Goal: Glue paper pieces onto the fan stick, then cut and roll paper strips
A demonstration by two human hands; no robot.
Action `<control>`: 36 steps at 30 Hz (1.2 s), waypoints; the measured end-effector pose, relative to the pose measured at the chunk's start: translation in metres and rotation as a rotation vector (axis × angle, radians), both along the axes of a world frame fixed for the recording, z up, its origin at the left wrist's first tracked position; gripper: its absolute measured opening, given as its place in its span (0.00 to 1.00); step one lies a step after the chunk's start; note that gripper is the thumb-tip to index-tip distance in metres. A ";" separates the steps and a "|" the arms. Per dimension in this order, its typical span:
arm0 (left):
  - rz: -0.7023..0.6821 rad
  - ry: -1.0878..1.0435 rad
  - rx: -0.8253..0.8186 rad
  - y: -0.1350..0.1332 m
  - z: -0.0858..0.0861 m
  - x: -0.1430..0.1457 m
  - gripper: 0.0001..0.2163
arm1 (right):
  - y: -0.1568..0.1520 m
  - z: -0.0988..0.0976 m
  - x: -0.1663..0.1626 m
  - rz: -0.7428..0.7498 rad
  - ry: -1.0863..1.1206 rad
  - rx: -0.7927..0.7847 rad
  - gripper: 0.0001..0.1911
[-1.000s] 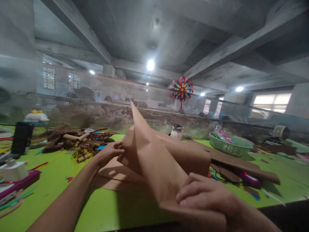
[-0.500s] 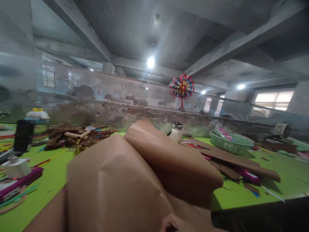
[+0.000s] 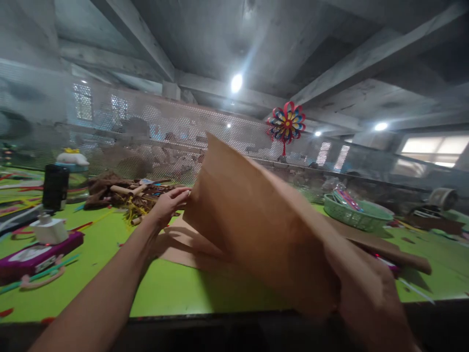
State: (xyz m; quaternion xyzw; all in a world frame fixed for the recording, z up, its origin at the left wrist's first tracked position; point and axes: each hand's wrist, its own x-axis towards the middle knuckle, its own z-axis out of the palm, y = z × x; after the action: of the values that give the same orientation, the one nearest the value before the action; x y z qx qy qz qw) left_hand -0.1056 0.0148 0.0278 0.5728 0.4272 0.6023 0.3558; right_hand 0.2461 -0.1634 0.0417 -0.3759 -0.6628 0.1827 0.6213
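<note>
A large sheet of brown kraft paper (image 3: 252, 220) stands raised and curved above the green table, its top corner pointing up. My left hand (image 3: 169, 208) pinches its left edge between the fingertips, the arm stretched forward. At the lower right, my right hand (image 3: 370, 293) is closed round the other end of the sheet; motion blurs it and the paper hides some of its fingers. Beneath the raised part, more brown paper (image 3: 179, 242) lies on the tabletop.
On the left stand a purple power strip (image 3: 40, 254) with a white charger (image 3: 50, 230), a black phone (image 3: 55, 187) and a lidded jar (image 3: 78, 178). Brown scraps (image 3: 126, 190) lie behind. To the right are a green basket (image 3: 357, 215) and a paper roll (image 3: 392, 249). A pinwheel (image 3: 287, 123) rises behind.
The paper has swung up and right, uncovering the table's front and left side. My left arm and hand have come into view at the sheet's left edge; my right hand now shows farther right.
</note>
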 end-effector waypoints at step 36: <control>0.210 0.148 0.153 0.014 0.025 0.014 0.11 | 0.137 0.019 0.054 0.099 0.327 -0.420 0.17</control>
State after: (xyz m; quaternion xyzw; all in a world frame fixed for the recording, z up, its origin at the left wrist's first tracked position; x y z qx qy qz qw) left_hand -0.0921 0.0290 0.0525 0.5934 0.4628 0.6229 0.2138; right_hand 0.3006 -0.0269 0.0604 -0.4292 -0.5187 0.4046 0.6189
